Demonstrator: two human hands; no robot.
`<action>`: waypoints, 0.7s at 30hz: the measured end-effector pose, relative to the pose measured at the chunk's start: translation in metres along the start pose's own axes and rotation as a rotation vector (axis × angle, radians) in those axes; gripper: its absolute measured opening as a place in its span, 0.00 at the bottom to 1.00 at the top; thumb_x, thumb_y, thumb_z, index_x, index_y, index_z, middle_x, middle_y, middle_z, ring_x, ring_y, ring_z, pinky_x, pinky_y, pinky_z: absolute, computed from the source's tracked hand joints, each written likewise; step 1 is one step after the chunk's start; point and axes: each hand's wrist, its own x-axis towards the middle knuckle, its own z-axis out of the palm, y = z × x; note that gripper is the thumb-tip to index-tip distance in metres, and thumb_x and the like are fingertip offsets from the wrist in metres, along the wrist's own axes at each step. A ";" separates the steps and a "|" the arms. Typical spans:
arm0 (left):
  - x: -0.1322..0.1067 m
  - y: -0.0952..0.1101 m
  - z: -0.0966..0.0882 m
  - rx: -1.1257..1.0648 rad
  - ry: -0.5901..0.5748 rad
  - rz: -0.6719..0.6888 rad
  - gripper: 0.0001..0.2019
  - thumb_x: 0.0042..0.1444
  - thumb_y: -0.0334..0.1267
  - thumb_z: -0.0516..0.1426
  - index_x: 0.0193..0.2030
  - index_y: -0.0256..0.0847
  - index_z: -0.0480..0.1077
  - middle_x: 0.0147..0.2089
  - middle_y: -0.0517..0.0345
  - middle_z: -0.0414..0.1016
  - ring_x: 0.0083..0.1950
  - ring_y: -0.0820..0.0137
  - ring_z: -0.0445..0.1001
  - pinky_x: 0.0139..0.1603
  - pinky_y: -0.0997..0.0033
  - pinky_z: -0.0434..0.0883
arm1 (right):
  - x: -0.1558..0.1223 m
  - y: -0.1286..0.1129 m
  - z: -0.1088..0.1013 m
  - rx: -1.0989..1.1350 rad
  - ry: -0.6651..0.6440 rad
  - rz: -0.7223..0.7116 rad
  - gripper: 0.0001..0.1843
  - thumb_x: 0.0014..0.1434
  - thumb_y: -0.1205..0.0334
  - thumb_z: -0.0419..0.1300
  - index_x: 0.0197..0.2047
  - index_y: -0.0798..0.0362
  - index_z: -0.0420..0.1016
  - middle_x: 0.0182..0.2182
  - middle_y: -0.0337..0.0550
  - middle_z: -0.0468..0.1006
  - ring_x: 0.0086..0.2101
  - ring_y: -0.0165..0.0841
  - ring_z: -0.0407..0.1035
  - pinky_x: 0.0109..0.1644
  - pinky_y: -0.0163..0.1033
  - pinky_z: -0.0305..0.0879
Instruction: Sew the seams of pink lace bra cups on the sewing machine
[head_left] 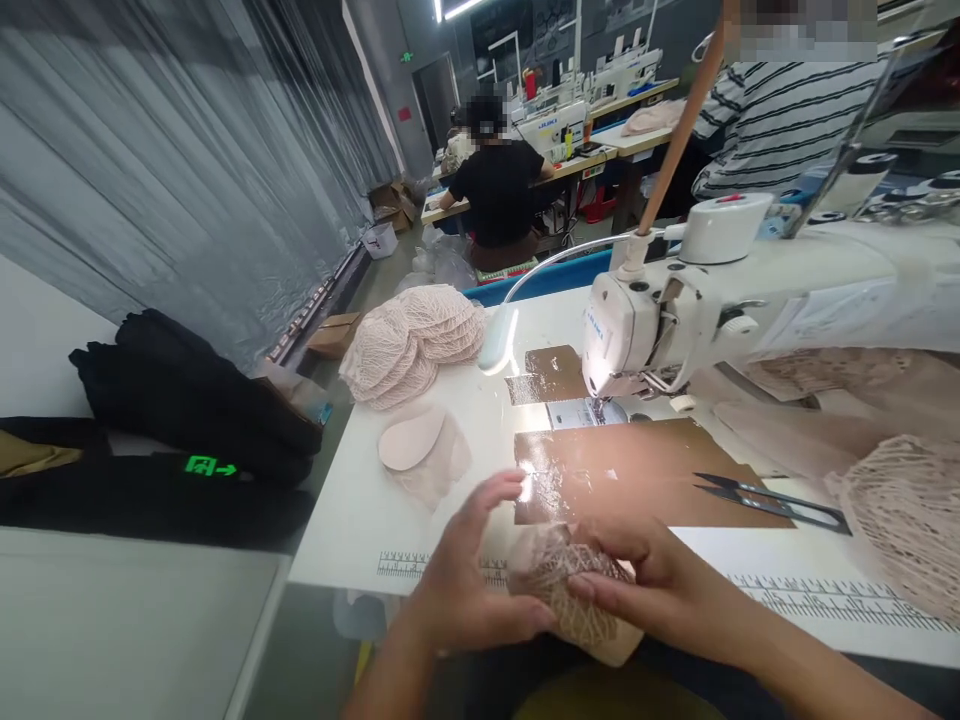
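Note:
At the table's front edge my right hand (652, 580) pinches a beige lace-covered cup (581, 600), thumb over its patterned side. The cup is small, curved and slightly blurred. My left hand (469, 575) is at the cup's left with fingers and thumb spread apart; its thumb tip reaches the cup's lower edge. Just beyond the hands lies a brown taped sheet (622, 470) on the sewing machine (637, 320) bed. Black thread snips (772, 500) rest on its right part. Smooth oval pad (411, 437) and sheer fabric (442, 470) lie left of the sheet.
Stacked lace cups (412, 340) stand at the table's back left, near a lit lamp (499, 340). More lace fabric (900, 520) covers the right side. Printed rulers (840, 602) run along the front edge. A person in black (499, 190) sits at another machine ahead.

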 end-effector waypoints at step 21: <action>0.024 -0.006 0.020 -0.178 -0.065 -0.226 0.14 0.57 0.45 0.59 0.37 0.33 0.71 0.31 0.57 0.67 0.33 0.73 0.64 0.36 0.74 0.63 | 0.009 0.016 0.007 -0.293 0.323 0.015 0.19 0.60 0.54 0.57 0.21 0.52 0.62 0.22 0.38 0.70 0.24 0.29 0.63 0.28 0.34 0.59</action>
